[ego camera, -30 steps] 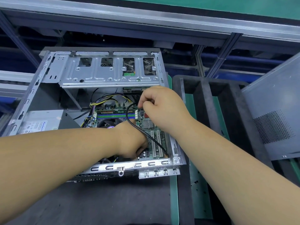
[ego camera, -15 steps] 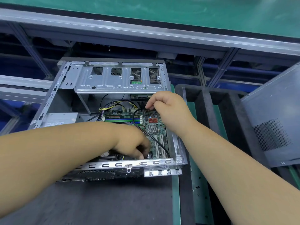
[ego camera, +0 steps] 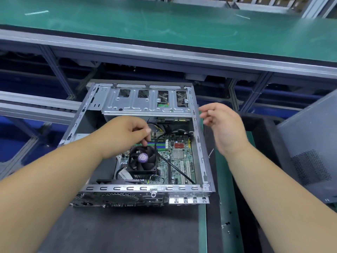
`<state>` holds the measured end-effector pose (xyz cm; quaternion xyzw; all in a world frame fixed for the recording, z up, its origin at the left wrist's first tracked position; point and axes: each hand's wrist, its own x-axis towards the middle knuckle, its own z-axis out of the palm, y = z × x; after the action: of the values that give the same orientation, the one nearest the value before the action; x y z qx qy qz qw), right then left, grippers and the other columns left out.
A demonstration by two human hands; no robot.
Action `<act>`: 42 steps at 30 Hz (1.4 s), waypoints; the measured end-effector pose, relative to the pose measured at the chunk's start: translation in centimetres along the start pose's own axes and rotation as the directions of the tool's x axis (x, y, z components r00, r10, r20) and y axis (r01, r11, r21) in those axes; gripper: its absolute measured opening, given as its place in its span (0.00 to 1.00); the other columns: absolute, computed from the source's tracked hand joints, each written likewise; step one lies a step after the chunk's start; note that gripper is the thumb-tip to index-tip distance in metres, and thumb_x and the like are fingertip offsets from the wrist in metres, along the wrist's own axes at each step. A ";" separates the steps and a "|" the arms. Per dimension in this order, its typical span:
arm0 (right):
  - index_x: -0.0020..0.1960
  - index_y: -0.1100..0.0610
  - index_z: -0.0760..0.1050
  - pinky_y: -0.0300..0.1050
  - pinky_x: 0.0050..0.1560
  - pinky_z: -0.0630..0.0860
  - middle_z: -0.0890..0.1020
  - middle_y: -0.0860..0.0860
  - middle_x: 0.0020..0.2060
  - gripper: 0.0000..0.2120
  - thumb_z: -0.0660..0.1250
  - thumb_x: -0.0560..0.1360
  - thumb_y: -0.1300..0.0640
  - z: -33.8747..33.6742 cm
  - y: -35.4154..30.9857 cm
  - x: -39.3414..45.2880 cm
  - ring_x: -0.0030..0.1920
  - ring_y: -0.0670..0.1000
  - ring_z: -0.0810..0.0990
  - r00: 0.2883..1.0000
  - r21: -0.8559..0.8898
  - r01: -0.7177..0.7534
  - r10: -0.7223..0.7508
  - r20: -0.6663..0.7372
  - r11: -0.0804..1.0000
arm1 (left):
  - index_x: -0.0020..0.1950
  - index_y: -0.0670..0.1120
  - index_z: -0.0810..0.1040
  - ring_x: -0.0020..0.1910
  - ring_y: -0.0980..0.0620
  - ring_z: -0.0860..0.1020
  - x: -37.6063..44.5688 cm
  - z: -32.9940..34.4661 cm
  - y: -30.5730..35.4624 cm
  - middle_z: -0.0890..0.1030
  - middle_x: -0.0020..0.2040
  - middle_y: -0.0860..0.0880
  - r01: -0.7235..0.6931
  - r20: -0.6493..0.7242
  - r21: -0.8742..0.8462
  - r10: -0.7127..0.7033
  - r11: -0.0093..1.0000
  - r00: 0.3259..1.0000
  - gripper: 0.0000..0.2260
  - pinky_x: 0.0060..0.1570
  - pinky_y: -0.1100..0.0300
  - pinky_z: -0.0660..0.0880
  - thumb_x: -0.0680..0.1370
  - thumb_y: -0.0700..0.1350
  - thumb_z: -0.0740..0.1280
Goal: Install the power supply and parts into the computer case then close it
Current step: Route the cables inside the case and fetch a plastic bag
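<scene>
Presently, cabling is being tidied inside the open grey sheet-metal computer case (ego camera: 201, 157), which is lying on the dark desk (ego camera: 127, 230). Something small, too blurred to identify, is being pinched by the left hand (ego camera: 127, 133) above the black CPU cooler fan (ego camera: 143, 162). Nothing is being held by the right hand (ego camera: 221, 123), loosely curled beside the case wall. Next, the grey perforated side panel (ego camera: 310, 152) is probably being called for.

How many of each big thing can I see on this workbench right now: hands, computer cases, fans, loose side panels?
Hands: 2, the left hand and the right hand
Computer case: 1, open on top
Cooling fan: 1, inside the case
Loose side panel: 1, leaning at the right
Total: 5
</scene>
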<state>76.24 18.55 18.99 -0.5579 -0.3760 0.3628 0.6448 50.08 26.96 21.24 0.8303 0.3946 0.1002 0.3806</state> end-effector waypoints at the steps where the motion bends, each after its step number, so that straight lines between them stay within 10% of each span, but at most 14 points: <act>1: 0.43 0.56 0.84 0.38 0.42 0.74 0.83 0.50 0.36 0.15 0.59 0.73 0.66 -0.9 -0.1 0.1 0.37 0.47 0.77 0.999 -0.015 0.003 -0.003 -0.032 1.000 | 0.41 0.56 0.81 0.39 0.54 0.81 -0.1 -0.1 0.1 0.84 0.39 0.56 0.012 -0.022 -0.047 -0.013 0.999 1.000 0.10 0.47 0.51 0.78 0.80 0.51 0.63; 12: 0.49 0.57 0.83 0.38 0.39 0.71 0.83 0.48 0.38 0.14 0.60 0.75 0.65 -13.3 1.3 -0.3 0.35 0.45 0.75 0.901 -0.246 -0.269 0.153 -0.407 0.931 | 0.41 0.55 0.81 0.42 0.47 0.82 -0.8 3.8 4.7 0.84 0.39 0.54 -0.017 -0.180 -0.206 -0.021 0.978 0.983 0.11 0.49 0.47 0.78 0.81 0.50 0.63; 20: 0.62 0.65 0.77 0.39 0.38 0.69 0.78 0.54 0.41 0.14 0.58 0.82 0.61 -21.3 4.1 -1.2 0.35 0.49 0.72 0.693 -0.102 -0.643 0.520 -0.498 0.759 | 0.47 0.56 0.80 0.35 0.57 0.77 -0.1 7.8 10.0 0.83 0.41 0.53 -0.087 -0.228 -0.256 0.027 0.963 0.973 0.07 0.34 0.70 0.71 0.79 0.44 0.66; 24: 0.63 0.67 0.75 0.52 0.66 0.73 0.74 0.66 0.67 0.16 0.59 0.83 0.57 -22.5 6.7 -2.3 0.64 0.64 0.75 0.650 -0.104 -0.724 0.623 -0.436 0.682 | 0.48 0.58 0.80 0.42 0.55 0.79 0.2 9.8 12.4 0.83 0.43 0.53 -0.104 -0.208 -0.234 0.055 0.967 0.977 0.09 0.39 0.72 0.73 0.78 0.42 0.67; 29: 0.61 0.61 0.77 0.53 0.70 0.68 0.68 0.62 0.72 0.16 0.63 0.81 0.51 -23.2 8.8 -3.4 0.71 0.62 0.68 0.625 -0.166 -0.777 0.708 -0.329 0.608 | 0.48 0.58 0.80 0.44 0.58 0.79 0.3 11.8 14.4 0.83 0.44 0.57 -0.111 -0.184 -0.151 0.082 0.982 0.979 0.08 0.40 0.72 0.73 0.78 0.43 0.67; 42: 0.55 0.64 0.81 0.45 0.54 0.79 0.82 0.59 0.53 0.09 0.67 0.77 0.69 -26.1 6.2 -4.3 0.49 0.53 0.80 0.690 -0.114 -0.703 0.636 -0.345 0.702 | 0.46 0.57 0.81 0.44 0.56 0.79 0.5 15.0 17.2 0.83 0.44 0.56 -0.127 -0.146 -0.132 0.107 0.983 0.983 0.10 0.42 0.66 0.75 0.78 0.42 0.67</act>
<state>97.22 3.75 10.00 -0.7748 -0.0899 0.4439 0.4410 67.41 12.14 23.05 0.8142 0.3623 0.2077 0.4035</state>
